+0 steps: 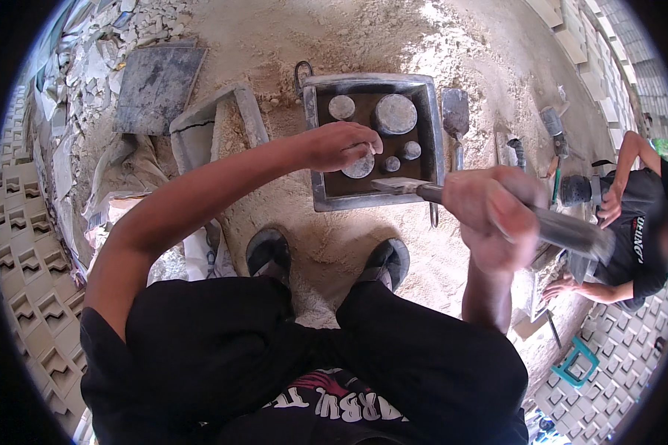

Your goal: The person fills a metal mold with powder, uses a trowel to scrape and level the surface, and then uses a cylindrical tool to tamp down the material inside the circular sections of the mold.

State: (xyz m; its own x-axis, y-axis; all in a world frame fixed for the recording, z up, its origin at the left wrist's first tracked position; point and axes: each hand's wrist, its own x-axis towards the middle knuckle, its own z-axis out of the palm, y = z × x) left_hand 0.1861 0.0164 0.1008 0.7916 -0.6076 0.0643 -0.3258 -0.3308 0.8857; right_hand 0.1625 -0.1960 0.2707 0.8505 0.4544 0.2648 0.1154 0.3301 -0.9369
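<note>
A rectangular metal frame [372, 78] lies on the sandy ground before me, with brown sand inside. Several grey round pieces sit in that sand, among them a large disc [396, 115] and a smaller disc [341, 108]. My left hand [345, 146] reaches into the frame, its fingers pinched together over another round disc [358, 167]; what they grip is hidden. A small tool [401, 185] with a flat, pale, pointed blade and a thick grey handle is wrapped in my right hand [493, 211]. Its blade tip hovers over the frame's near side, close to that disc.
Right of the frame lies a flat shovel-shaped tool [455, 113]. Leftward are an angled metal frame [193, 141] and a dark flat plate [159, 89]. A co-worker [634, 222] sits at the right, near a teal stool [576, 362]. Rubble lines the upper left.
</note>
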